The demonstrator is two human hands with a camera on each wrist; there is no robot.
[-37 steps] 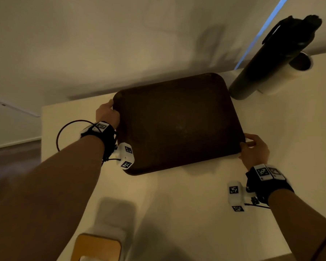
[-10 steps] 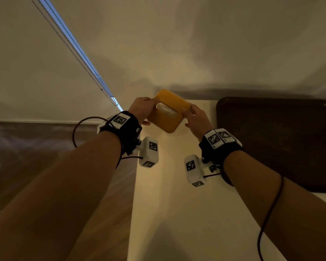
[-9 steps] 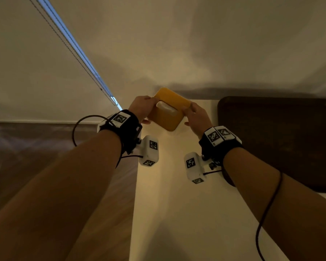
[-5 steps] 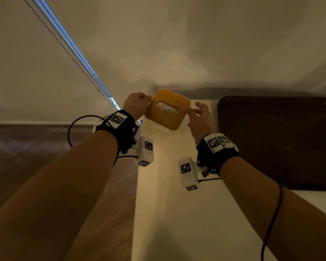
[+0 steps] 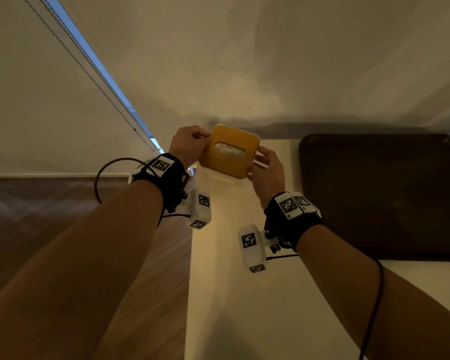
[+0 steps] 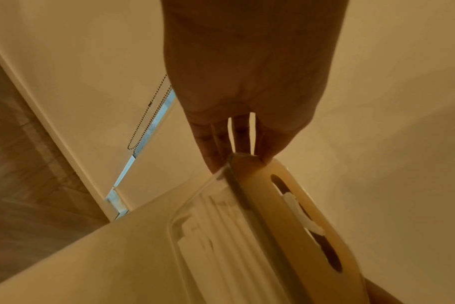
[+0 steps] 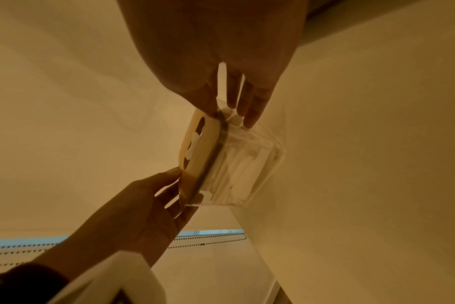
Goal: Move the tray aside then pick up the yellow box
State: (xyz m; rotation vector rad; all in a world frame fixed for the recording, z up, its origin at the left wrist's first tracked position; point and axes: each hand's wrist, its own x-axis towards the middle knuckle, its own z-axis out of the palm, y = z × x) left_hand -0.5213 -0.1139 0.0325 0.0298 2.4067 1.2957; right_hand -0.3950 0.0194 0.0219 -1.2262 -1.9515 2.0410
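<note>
2 bare hands hold a yellow box [image 5: 229, 154] between them at the far left corner of a pale table [image 5: 234, 294]. The left hand [image 5: 190, 145] pinches the box's left edge with curled fingertips [image 6: 216, 156]; the right hand [image 5: 268, 172] grips the right edge, thumb on the yellow top and fingers [image 7: 249, 111] along the clear side wall. The box has a yellow lid with 1 oval slot showing white tissue, over a clear lower body — whether its base touches the table or sits just above it cannot be told. A dark brown tray [image 5: 385, 196] lies flat on the table to the right of the hands, apart from the box. Both wrists wear black straps with white marker-tagged camera blocks. A beaded blind chain [image 5: 94, 74] hangs at the left — beside a strip of blue window light.
</note>
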